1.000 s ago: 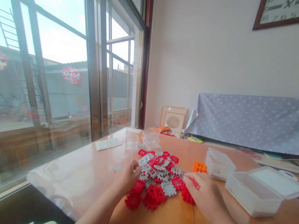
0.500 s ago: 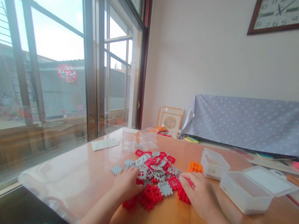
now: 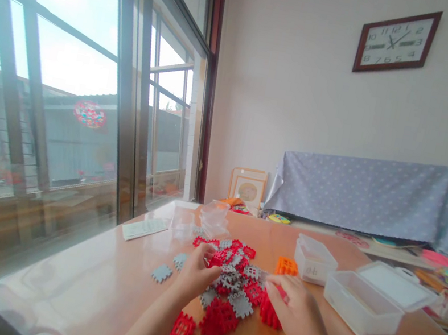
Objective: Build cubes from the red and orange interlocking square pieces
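A pile of red and grey interlocking plastic tiles (image 3: 241, 304) lies on the table. Over its left side is my left hand (image 3: 194, 275), thumb and fingers apart, touching or just above the tiles; the fingertips are partly hidden. My right hand (image 3: 297, 304) closes around the top of a stack of red tiles (image 3: 270, 313) at the pile's right edge. A single red tile (image 3: 182, 330) lies near my left forearm, and a grey tile (image 3: 162, 273) sits apart on the left. Just behind my right hand stands a stack of orange tiles (image 3: 287, 266).
Two clear plastic boxes stand on the right: a smaller box (image 3: 315, 261) and a larger open box (image 3: 361, 307) with its lid back. Clear containers (image 3: 214, 219) and a paper sheet (image 3: 145, 230) lie at the back left. A window (image 3: 70, 77) borders the table's left side.
My left hand has moved from the pile's near left side to farther over it, its thumb and fingers spreading. My right hand stays at the red stack. The camera view has tilted up slightly.
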Demonstrator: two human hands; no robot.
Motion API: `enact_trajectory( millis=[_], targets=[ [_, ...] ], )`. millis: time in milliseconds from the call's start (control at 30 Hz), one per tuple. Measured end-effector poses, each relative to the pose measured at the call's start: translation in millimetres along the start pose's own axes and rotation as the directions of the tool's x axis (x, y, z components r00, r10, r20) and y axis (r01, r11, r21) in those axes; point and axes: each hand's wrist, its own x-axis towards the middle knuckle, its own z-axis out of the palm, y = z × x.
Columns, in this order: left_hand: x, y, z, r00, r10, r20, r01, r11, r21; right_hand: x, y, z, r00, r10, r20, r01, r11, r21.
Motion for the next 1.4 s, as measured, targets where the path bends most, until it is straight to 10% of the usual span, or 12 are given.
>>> enact_trajectory(
  millis=[200, 600, 967, 1400],
  targets=[
    [5, 29, 30.1, 0.977, -0.008, 0.213, 0.164, 0.668, -0.726, 0, -14, 2, 0.999, 0.042, 0.014, -0.042, 0.998, 0.037],
    [23, 5, 21.8, 0.960, -0.171, 0.220, 0.269, 0.363, -0.892, 1, -15, 6, 0.999, 0.000, -0.049, -0.002, 0.999, -0.039],
    [-17, 39, 49.3, 0.891, 0.089, 0.446, 0.382, 0.384, -0.840, -2, -43, 3, 0.999, 0.032, 0.007, -0.032, 0.998, -0.052],
    [-29, 45, 65.0, 0.864, 0.125, 0.488, 0.429, 0.326, -0.843, -4, -43, 6, 0.995, -0.074, 0.065, 0.077, 0.996, -0.050]
  ],
)
